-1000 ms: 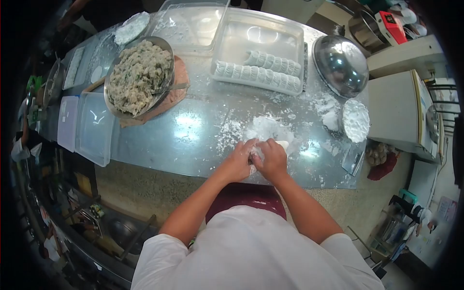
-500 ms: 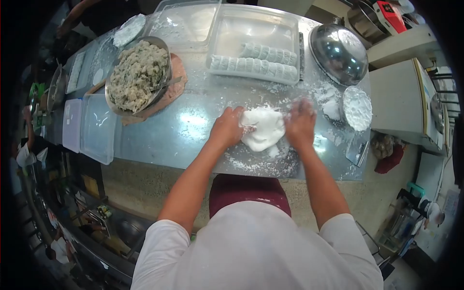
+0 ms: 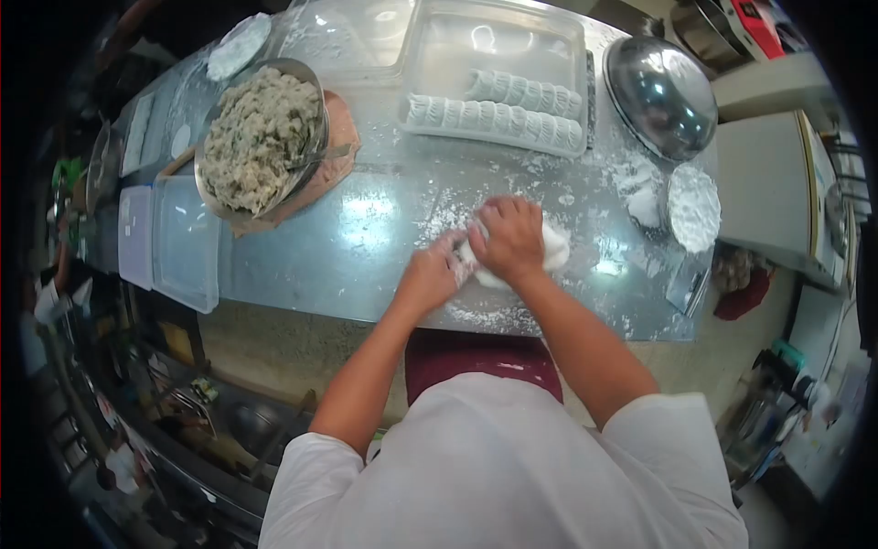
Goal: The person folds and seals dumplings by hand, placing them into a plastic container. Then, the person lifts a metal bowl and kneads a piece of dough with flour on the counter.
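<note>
A lump of white dough (image 3: 554,247) lies on the floured metal table in front of me, partly covered by my hands. My right hand (image 3: 512,238) is over its left and middle part, palm down, with the fingers bent and pressed together on it. At the dough's left edge, my left hand (image 3: 432,276) has its fingers curled against it, and flour coats the fingertips. The two hands almost touch. Loose flour is scattered around the dough.
Behind the dough stands a plastic tray (image 3: 416,142) with rows of white pleated dumplings (image 3: 494,119). To the left are a large bowl of filling (image 3: 261,142) and a clear lid (image 3: 187,242). A metal bowl (image 3: 660,99) and a container of flour (image 3: 693,209) stand right.
My right hand has moved left from beside the dough onto it. My left hand stays at the dough's left edge, now slightly lower. The view has shifted a little.
</note>
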`<state>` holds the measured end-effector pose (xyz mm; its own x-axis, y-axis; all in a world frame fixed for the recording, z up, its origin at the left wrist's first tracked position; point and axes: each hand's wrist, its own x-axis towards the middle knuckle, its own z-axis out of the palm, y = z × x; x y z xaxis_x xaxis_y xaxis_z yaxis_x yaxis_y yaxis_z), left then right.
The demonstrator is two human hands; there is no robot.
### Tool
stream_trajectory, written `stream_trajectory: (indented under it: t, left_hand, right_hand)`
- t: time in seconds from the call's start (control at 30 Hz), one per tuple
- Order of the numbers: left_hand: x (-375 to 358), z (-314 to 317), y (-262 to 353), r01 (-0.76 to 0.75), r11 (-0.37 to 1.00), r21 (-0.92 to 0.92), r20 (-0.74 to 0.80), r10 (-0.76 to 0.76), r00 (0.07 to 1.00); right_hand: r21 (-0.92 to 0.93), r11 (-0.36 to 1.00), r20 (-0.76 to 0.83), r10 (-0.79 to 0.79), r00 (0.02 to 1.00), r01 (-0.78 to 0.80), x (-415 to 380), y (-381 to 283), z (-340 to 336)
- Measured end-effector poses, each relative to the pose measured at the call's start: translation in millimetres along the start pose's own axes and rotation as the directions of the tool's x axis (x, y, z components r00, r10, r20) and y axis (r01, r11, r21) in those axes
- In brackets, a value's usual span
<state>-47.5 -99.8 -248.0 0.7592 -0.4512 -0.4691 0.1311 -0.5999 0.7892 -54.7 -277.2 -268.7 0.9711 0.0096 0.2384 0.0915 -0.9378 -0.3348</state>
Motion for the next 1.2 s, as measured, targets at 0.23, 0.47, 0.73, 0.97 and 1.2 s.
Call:
stream_trajectory:
  t: [0.23, 0.47, 0.73, 0.97, 1.2]
  left_hand:
    - [30.9, 9.1, 19.5, -0.090, 0.970, 0.225, -0.047, 0.103, 0.994]
    - [8.3, 12.8, 2.7, -0.060, 0.997, -0.040, -0.046, 0.058, 0.997]
    - [34.1, -19.5, 28.5, -0.101, 0.984, 0.144, -0.061, 0.111, 0.992]
    - [40.3, 3.9, 41.3, -0.099, 0.969, 0.228, -0.086, 0.121, 0.989]
    - [-6.1, 52.7, 12.0, -0.368, 0.895, -0.252, -0.086, 0.358, 0.930]
  right_hand:
    - [0.358, 0.930, 0.138, 0.042, 0.990, -0.090, 7.4, 10.5, -35.1]
    - [0.060, 0.989, -0.040, -0.133, 0.990, 0.135, 0.7, 14.6, 5.8]
    - [0.310, 0.951, -0.128, 0.025, 0.991, 0.016, 8.3, 103.9, -39.8]
    - [0.278, 0.960, -0.081, 0.065, 0.995, -0.040, -23.8, 58.6, 8.5]
    - [0.553, 0.823, 0.069, 0.110, 0.991, -0.130, -48.7, 1.6, -40.2]
